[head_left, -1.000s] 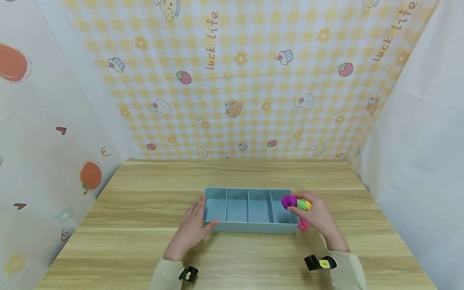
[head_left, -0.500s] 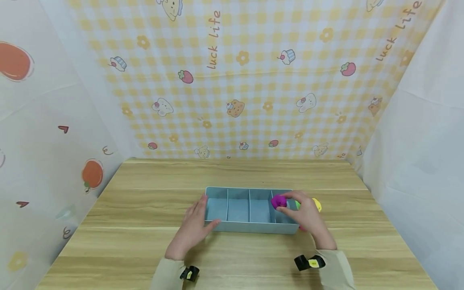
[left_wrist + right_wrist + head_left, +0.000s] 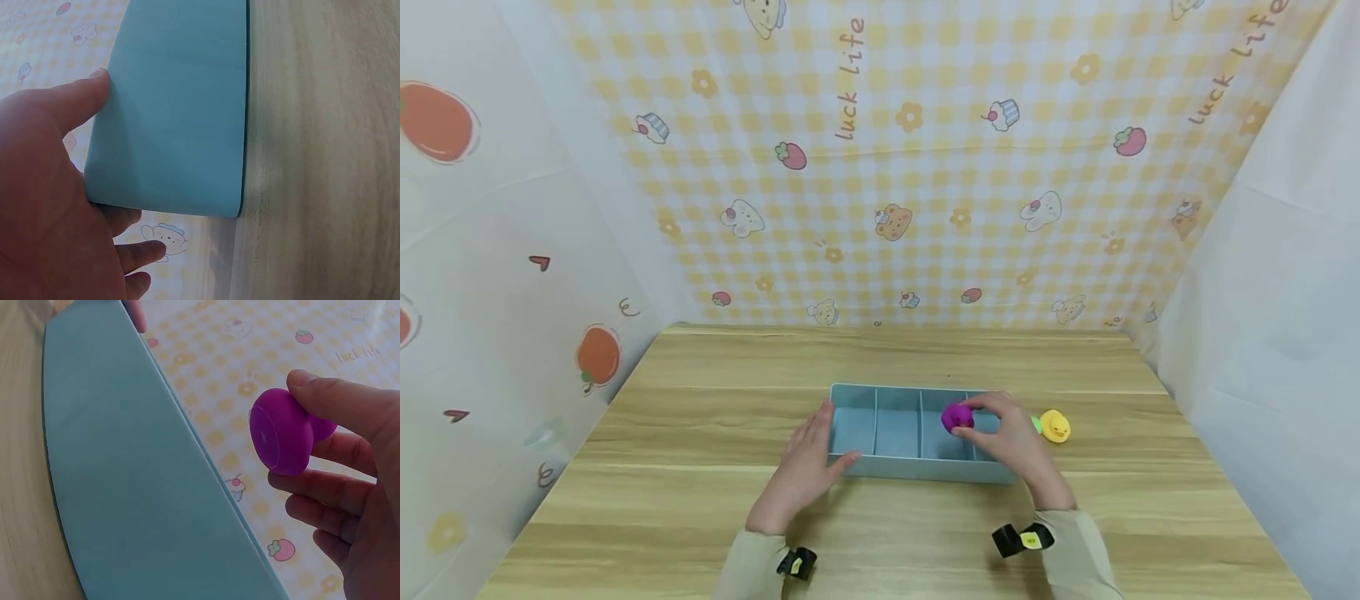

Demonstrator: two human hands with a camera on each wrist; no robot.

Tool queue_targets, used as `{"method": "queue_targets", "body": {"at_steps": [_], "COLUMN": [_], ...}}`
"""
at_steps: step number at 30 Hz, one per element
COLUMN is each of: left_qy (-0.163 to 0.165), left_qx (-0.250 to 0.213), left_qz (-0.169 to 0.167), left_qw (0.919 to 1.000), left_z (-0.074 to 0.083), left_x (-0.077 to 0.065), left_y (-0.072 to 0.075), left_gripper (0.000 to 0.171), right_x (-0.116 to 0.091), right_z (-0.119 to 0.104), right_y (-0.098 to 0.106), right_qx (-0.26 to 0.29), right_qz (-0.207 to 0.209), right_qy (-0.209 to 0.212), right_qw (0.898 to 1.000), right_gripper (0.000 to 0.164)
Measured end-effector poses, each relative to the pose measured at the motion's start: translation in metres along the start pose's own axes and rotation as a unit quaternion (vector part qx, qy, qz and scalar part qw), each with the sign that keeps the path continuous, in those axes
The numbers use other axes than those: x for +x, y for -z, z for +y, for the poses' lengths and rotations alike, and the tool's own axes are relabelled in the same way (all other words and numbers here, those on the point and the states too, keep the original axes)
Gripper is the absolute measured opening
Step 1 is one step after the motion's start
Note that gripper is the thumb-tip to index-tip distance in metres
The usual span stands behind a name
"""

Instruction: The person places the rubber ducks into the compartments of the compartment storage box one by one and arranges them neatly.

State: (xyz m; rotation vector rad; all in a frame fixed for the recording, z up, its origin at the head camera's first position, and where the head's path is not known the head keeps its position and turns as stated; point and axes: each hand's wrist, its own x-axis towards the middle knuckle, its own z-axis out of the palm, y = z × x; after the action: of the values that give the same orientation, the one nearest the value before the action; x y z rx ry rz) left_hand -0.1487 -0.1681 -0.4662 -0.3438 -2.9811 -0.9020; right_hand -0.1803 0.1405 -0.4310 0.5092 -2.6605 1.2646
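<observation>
Where the right grip (image 3: 1017, 437) pinches, a purple duck (image 3: 281, 434) protrudes leftward.

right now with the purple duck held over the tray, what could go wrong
The purple duck is pinched above the tray, so it might slip from the right grip and drop. The left grip touches only the tray's left end, so a bump might swivel the tray. The yellow duck, near the right grip, could get knocked.

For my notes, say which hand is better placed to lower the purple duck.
Probably the right hand: it pinches the purple duck over the tray, while the left hand touches the tray's left end.
</observation>
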Motion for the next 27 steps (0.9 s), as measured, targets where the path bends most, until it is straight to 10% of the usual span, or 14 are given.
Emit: {"method": "queue_targets", "body": {"at_steps": [27], "left_qy": [-0.010], "left_qx": [-0.014], "left_qz": [0.009], "left_qw": [0.9998], "left_z": [-0.001], "left_x": [-0.001], "left_y": [0.001], "left_gripper": [0.087], "right_x": [0.020], "right_z": [-0.020], "right_y": [-0.029], "right_qx": [-0.025], "right_qz": [-0.018], "right_qy": [0.057], "right_qw": [0.998], "right_gripper": [0.031]}}
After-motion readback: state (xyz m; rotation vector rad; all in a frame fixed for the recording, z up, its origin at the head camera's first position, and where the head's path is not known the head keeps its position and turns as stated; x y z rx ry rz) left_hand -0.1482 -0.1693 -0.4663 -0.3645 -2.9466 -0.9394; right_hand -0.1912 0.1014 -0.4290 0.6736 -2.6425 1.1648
